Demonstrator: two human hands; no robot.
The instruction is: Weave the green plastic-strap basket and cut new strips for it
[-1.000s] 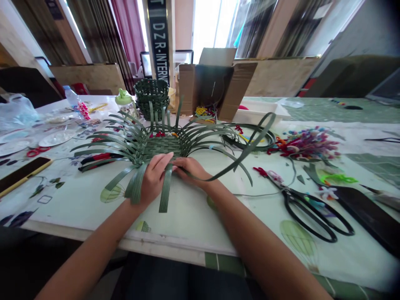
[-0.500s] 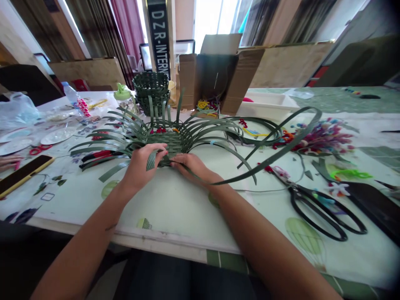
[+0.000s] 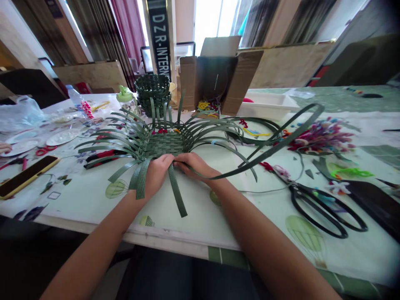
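A flat woven base of dark green strips point(image 3: 164, 143) lies on the table, loose strip ends fanning out on all sides. My left hand point(image 3: 157, 173) is closed on the strips at its near edge, with several ends hanging down over the fingers. My right hand point(image 3: 195, 163) pinches a long green strip point(image 3: 275, 143) at the same edge; the strip arcs away to the right above the table. The two hands touch each other at the fingertips.
Black scissors point(image 3: 321, 210) lie at the right near pink and purple craft flowers point(image 3: 315, 137). Finished green baskets point(image 3: 153, 91) and an open cardboard box point(image 3: 215, 79) stand behind. A phone point(image 3: 26, 175), red pliers point(image 3: 101, 158) and plates lie left. Another person's fingers point(image 3: 4, 147) show at the far left.
My left hand has come back down from the weave's edge, and strip ends again hang over it toward me. The long strip in my right hand stays raised to the right.
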